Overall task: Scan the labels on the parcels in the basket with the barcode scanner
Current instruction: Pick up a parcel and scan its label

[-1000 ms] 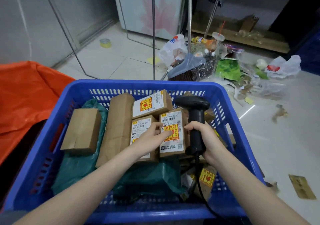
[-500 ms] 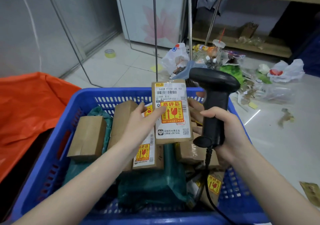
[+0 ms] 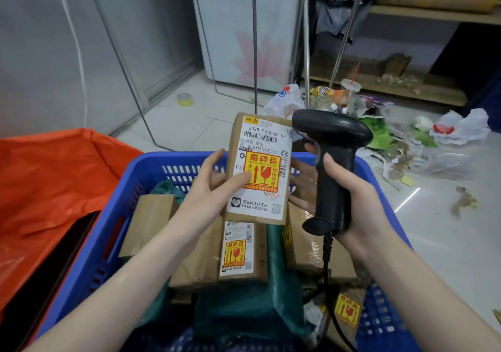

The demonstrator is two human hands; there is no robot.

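Observation:
My left hand [image 3: 208, 189] holds a small brown cardboard parcel [image 3: 259, 170] upright above the blue basket [image 3: 89, 246], its white label with a barcode and a red-yellow fragile sticker facing me. My right hand [image 3: 349, 202] grips the handle of a black corded barcode scanner [image 3: 332, 167] just right of the parcel, its head level with the parcel's top. Inside the basket lie several more parcels: a labelled box [image 3: 241, 251], plain brown boxes [image 3: 149, 221] and dark green bags [image 3: 244, 313].
An orange sack [image 3: 54, 178] lies left of the basket. Rubbish and plastic bags [image 3: 406, 140] litter the tiled floor at the right, near a wooden shelf [image 3: 406, 91]. A tape roll [image 3: 185, 99] sits on the floor by metal rods and a white cabinet [image 3: 244, 32].
My left hand lifted the labelled parcel out of the basket and up in front of me. My right hand raised the scanner alongside it.

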